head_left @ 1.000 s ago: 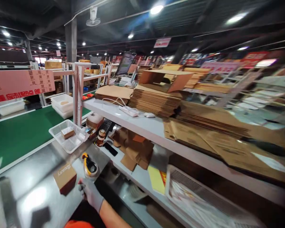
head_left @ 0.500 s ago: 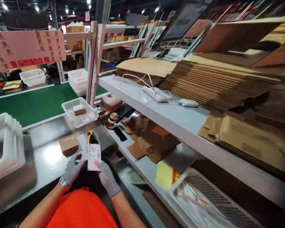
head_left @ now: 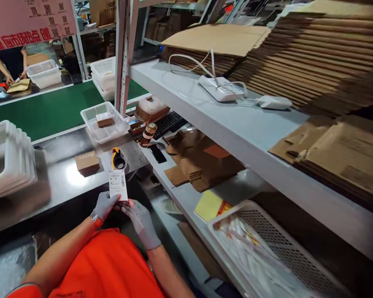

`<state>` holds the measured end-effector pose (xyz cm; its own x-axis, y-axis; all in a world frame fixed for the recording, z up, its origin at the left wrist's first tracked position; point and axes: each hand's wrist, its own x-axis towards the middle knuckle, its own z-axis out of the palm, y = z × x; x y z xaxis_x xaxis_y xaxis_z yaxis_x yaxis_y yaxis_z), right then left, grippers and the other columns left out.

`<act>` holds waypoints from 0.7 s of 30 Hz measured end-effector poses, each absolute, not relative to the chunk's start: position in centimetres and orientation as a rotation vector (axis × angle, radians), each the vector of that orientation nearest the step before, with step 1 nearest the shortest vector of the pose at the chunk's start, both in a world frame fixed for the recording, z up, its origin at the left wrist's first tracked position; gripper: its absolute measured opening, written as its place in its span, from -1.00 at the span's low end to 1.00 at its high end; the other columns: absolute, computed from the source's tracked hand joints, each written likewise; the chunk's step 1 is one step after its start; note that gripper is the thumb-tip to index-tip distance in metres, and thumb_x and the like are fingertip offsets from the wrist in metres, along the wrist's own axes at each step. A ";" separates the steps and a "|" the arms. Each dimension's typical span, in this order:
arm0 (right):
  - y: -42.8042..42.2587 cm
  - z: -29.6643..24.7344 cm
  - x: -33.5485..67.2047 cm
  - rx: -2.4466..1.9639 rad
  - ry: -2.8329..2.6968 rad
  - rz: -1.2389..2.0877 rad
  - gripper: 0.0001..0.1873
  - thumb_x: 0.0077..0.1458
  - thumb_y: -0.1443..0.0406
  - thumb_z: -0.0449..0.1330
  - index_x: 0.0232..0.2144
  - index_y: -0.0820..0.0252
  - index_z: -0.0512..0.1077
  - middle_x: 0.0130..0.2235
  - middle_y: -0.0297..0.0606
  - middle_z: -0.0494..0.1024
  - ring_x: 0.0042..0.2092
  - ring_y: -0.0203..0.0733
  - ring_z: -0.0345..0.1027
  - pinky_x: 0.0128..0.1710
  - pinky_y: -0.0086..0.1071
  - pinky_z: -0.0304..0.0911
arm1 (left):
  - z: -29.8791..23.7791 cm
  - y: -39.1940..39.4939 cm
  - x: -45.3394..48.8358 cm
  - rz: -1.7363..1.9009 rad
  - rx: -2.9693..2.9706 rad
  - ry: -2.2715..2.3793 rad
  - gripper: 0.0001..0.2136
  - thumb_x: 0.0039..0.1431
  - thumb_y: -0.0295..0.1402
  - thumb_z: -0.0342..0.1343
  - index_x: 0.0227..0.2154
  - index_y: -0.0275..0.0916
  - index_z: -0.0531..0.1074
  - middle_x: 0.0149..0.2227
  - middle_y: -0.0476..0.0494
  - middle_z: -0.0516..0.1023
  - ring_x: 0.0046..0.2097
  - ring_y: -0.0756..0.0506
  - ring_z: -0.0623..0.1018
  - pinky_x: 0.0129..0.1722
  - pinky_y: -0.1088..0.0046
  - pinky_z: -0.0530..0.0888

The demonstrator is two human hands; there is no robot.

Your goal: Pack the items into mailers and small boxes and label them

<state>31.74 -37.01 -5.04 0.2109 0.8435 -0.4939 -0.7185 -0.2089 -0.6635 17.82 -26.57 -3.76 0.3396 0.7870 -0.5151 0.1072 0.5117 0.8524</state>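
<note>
Both my gloved hands hold a white printed label (head_left: 118, 184) upright by its lower edge, just in front of my orange shirt. My left hand (head_left: 105, 204) pinches the bottom left corner and my right hand (head_left: 139, 217) the bottom right. Beyond the label, on the steel worktop (head_left: 59, 182), lies a small brown carton (head_left: 87, 162) and a yellow-and-black tape dispenser (head_left: 118, 159). A white mesh basket (head_left: 104, 121) with a small box inside stands further back.
A stack of white baskets (head_left: 9, 159) sits at the left. The green conveyor (head_left: 49, 109) runs behind. On the grey shelf (head_left: 230, 128) lie flat cardboard stacks (head_left: 301, 54) and a power strip (head_left: 220, 87). Another mesh basket (head_left: 267, 248) stands low right. A co-worker (head_left: 6, 66) works far left.
The camera has tilted down. My hands have gone from one resting near the dispenser to both holding up the label, which now stands closer to my body.
</note>
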 end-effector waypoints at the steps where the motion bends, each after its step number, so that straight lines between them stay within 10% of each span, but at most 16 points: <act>1: -37.3 -4.9 31.8 -1.065 -0.146 1.431 -0.39 -0.12 -0.21 0.59 -0.23 0.11 0.73 -0.10 -0.07 0.80 -0.02 0.04 0.68 0.08 -0.13 0.54 | -3.7 -26.9 18.0 0.552 0.954 1.163 -0.47 -0.07 -0.04 0.59 -0.16 -0.40 0.74 -0.17 -0.38 0.80 -0.30 -0.19 0.75 -0.40 0.39 0.66; 21: -38.4 -6.0 32.0 -1.158 -0.224 1.279 -0.46 -0.13 -0.15 0.60 -0.37 0.17 0.72 -0.31 -0.19 0.76 -0.21 -0.07 0.62 -0.09 -0.16 0.55 | -2.3 -28.9 18.6 0.487 1.083 1.242 -0.58 0.09 -0.15 0.51 -0.10 -0.36 0.69 -0.08 -0.39 0.78 -0.13 -0.26 0.75 -0.21 0.29 0.69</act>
<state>32.02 -38.41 -6.01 0.3495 0.8247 -0.4446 -0.6247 -0.1485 -0.7666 18.60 -28.93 -2.29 0.3087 0.8026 -0.5103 0.2422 0.4525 0.8582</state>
